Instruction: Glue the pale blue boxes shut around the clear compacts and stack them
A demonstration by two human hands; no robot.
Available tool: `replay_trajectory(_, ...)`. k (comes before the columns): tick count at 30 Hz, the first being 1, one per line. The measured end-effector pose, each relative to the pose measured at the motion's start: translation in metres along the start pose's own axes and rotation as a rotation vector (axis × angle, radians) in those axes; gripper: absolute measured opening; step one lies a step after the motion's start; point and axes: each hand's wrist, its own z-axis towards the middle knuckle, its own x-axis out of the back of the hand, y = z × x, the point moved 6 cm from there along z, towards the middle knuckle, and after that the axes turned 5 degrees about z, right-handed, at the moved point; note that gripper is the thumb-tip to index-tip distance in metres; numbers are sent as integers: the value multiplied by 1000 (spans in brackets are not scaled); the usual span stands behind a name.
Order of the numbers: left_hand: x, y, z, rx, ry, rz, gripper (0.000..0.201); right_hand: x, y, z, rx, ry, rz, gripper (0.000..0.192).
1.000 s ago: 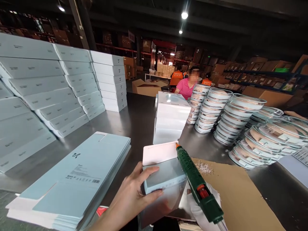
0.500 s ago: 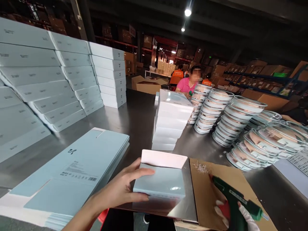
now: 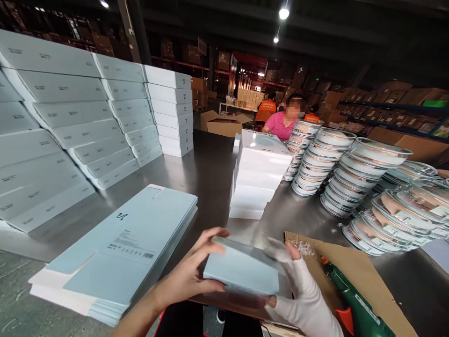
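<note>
A small pale blue box (image 3: 242,269) is held between both hands above the near edge of the steel table (image 3: 206,173). My left hand (image 3: 189,276), bare, grips its left side with fingers over the top. My right hand (image 3: 301,295), in a white fingerless glove, presses on the box's right side and closed flap. A green glue gun (image 3: 354,304) lies on a brown cardboard sheet (image 3: 382,276) just right of my right hand, with nothing holding it.
A pile of flat pale blue box blanks (image 3: 119,252) lies at left. Stacks of white boxes (image 3: 84,121) line the far left; a short white stack (image 3: 259,175) stands ahead. Stacks of round lidded containers (image 3: 351,173) fill the right. A person in pink (image 3: 282,124) sits across.
My right hand has laid the glue gun on the cardboard and come over to the box. The box's white flap, raised before, is now folded shut.
</note>
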Motion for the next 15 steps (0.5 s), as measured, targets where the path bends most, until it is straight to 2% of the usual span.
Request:
replay_trajectory(2,-3,-3,-8,-63,112,-39,63,-6,-10,3,111,-3,-87,77)
replay_trajectory(4,-4,0,-12,-105,123,-45,66,-12,-20,5,223,-36,-180,69)
replay_trajectory(8,-3,18,-6,-155,-81,208,38,-21,-41,14,459,-69,-364,62)
replay_trajectory(10,-1,26,-1,-155,-164,301,31,-26,-44,16,533,-100,-414,60)
replay_trajectory(12,2,27,2,-123,-175,266,31,-31,-39,12,543,-139,-443,58)
replay_trajectory(13,3,27,3,-108,-152,221,29,-32,-34,9,513,-117,-454,58)
replay_trajectory(15,7,21,0,-57,-22,105,24,-28,-22,2,406,24,-443,61)
